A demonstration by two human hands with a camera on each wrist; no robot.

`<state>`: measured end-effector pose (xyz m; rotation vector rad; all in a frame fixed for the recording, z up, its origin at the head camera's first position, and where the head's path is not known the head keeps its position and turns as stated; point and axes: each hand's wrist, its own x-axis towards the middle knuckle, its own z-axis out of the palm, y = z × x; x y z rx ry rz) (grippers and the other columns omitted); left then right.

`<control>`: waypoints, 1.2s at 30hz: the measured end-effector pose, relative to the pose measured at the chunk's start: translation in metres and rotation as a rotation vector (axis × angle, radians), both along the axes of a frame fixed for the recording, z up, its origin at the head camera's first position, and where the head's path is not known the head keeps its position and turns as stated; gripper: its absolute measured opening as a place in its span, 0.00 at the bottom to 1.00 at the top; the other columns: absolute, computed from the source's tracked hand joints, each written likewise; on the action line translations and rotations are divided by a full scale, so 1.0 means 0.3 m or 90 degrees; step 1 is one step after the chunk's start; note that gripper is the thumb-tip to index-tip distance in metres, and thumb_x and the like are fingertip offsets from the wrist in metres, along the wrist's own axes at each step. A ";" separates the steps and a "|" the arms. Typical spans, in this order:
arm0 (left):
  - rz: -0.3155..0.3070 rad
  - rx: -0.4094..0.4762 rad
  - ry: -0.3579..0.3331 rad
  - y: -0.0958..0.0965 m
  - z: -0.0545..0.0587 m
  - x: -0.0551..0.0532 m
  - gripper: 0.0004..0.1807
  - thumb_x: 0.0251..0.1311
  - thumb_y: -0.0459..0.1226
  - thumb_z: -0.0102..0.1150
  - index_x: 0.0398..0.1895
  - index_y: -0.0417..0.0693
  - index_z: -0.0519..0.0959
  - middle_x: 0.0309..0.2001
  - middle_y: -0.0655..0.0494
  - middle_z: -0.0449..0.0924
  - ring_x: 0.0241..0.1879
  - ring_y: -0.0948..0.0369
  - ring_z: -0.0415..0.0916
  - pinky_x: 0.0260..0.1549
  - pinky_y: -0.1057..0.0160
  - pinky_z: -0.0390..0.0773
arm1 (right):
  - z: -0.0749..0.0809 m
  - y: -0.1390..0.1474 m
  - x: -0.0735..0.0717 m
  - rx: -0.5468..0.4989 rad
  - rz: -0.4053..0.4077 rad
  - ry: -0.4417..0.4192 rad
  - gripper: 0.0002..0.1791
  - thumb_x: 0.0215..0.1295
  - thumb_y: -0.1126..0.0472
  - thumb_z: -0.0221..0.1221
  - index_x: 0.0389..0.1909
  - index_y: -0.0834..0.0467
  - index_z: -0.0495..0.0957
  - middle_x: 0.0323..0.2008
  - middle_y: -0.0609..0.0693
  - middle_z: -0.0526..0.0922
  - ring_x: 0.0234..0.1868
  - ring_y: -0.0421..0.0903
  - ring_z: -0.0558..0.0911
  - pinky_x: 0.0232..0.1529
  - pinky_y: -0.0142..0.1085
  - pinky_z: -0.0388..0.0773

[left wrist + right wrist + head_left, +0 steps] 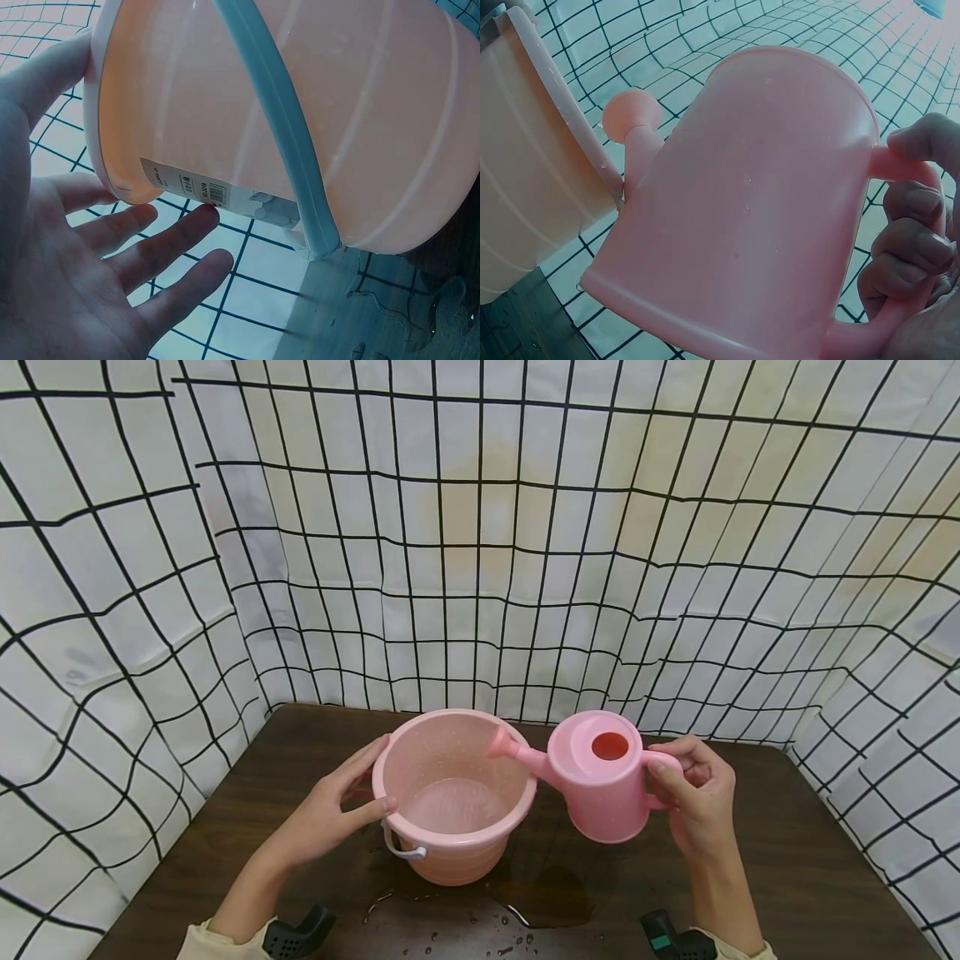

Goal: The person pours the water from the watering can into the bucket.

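Note:
A pale pink bucket with a blue-grey handle stands upright on the dark table, with some water in its bottom. My left hand rests on the left of its rim, thumb on the edge, the other fingers fairly straight and spread along the outer wall near a label. My right hand grips the handle of a pink watering can, fingers curled through it. The can is held nearly upright right of the bucket. Its spout reaches over the bucket's right rim, the rose above the inside.
A puddle and several drops of water lie on the tabletop in front of the bucket. White sheets with a black grid wall the table at the back and both sides. Each wrist wears a black device.

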<state>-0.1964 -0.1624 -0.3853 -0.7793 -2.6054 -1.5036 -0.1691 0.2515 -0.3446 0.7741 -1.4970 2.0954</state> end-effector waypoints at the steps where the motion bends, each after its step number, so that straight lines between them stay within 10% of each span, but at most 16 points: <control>1: -0.001 0.002 0.000 0.000 0.000 0.000 0.39 0.59 0.41 0.57 0.71 0.62 0.50 0.72 0.60 0.48 0.51 0.54 0.74 0.47 0.58 0.75 | 0.000 0.000 0.000 0.000 0.000 0.001 0.12 0.56 0.83 0.46 0.35 0.72 0.75 0.22 0.55 0.79 0.16 0.46 0.62 0.11 0.32 0.68; 36: -0.008 0.018 -0.008 -0.001 -0.003 -0.004 0.39 0.59 0.39 0.57 0.71 0.62 0.50 0.71 0.61 0.48 0.52 0.55 0.73 0.45 0.68 0.74 | -0.004 0.006 -0.005 0.005 0.012 0.007 0.12 0.57 0.83 0.45 0.36 0.72 0.74 0.24 0.57 0.80 0.16 0.46 0.64 0.15 0.32 0.74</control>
